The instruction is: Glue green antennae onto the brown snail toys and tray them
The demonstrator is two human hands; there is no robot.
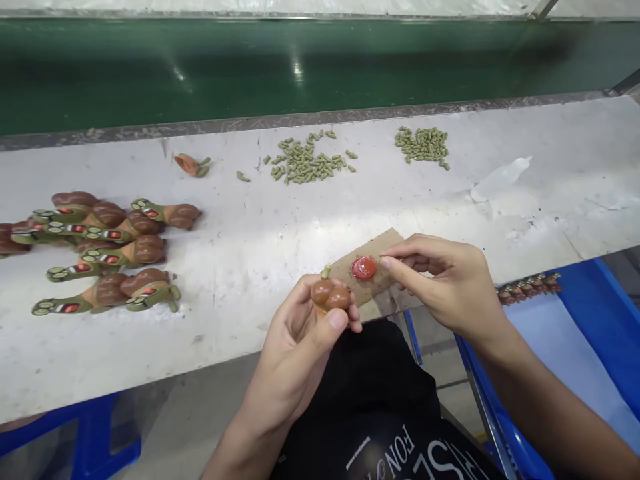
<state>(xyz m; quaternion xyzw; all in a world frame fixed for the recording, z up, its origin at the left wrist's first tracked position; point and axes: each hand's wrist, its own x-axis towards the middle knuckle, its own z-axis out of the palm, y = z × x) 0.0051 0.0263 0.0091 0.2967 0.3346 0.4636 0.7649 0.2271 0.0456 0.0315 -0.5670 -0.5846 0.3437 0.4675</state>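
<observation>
While brown-and-green toy figures point(147, 250) lie in rows on the white workbench point(240, 320), the left hand point(295, 340) grips a glossy two-lobed brown toy part point(330, 295) between curled fingers and thumb; rightward, a red disc point(364, 268) sits on a cardboard scrap point(385, 277), the right hand's point(440, 287) fingertips point(384, 261) at its edge, any grip impossible to tell

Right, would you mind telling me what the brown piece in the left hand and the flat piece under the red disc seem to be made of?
The brown piece looks like moulded plastic or rubber with a glossy finish, judging by its smooth shine. The flat piece looks like plain cardboard: matt, with rough, uneven edges.
</observation>
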